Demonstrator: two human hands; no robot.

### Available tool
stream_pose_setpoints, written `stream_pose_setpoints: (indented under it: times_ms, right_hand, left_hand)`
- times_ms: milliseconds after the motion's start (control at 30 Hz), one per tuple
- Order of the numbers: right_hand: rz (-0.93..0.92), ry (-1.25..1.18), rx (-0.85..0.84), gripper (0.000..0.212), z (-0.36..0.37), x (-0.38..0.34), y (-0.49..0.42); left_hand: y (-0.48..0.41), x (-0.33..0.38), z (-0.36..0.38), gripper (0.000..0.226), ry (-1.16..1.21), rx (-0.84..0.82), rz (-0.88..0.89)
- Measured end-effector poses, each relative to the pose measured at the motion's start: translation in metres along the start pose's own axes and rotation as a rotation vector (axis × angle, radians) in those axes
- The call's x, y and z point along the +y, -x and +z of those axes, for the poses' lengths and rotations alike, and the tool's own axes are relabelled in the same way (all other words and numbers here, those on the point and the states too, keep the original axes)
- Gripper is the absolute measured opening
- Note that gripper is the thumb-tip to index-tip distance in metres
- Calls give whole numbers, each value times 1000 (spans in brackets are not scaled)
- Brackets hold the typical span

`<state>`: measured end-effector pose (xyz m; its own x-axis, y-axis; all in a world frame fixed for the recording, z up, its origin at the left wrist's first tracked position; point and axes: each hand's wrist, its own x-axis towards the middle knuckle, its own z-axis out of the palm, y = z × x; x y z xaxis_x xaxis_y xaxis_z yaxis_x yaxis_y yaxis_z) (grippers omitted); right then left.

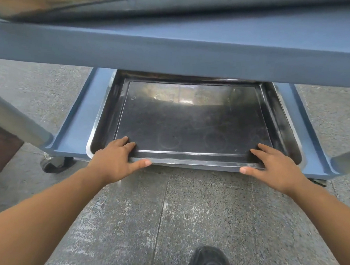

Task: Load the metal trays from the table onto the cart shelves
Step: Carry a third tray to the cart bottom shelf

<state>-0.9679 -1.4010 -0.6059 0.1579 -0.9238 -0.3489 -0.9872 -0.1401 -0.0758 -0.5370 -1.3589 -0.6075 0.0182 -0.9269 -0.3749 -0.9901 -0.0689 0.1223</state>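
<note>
Head view: at frame centre, the dark metal tray (193, 121) lies nested in 1 larger tray (98, 125) on the cart's blue lower shelf (76, 130), beneath the upper shelf (174, 56), its near rim grasped by the left hand (115, 157) and right hand (274, 167), fingers over the rim, thumbs along its front edge.

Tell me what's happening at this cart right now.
A person grips the near rim of a metal tray with the left hand and right hand, fingers over the rim and thumbs along its front edge. The tray lies on the cart's bottom shelf, nested in a larger tray that sits there.
</note>
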Motion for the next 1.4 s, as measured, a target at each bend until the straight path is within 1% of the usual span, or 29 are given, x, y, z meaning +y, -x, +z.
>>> stream_pose_setpoints:
  times_ms: [200,267,400,500,633,867,1000,1233,1400]
  right_hand:
    - [42,-46,-13,110,-7,4,-19]
    - [46,-55,9,105,-9,6,-24]
    - [70,-35,151,93,-9,6,-29]
    - [106,-19,269,88,-10,4,-35]
    - [133,-50,332,80,-12,4,-48]
    - [255,-85,327,84,-11,6,-66]
    - [282,-72,293,89,-15,7,-70]
    - [299,-114,256,90,-13,5,-67]
    - [309,-126,172,95,-12,0,-67]
  left_hand:
    - [-16,7,0,114,10,-1,-15]
    - [-20,8,1,115,8,0,-20]
    - [-22,15,3,118,-12,-12,-49]
    - [-23,23,5,114,-33,10,-64]
    - [-27,30,4,108,-18,5,-77]
    - [-30,43,7,103,-4,6,-132]
    - [-26,51,10,107,-2,-14,-177]
    - [-22,53,13,107,-13,25,-170]
    - [-22,54,11,106,-3,10,-175]
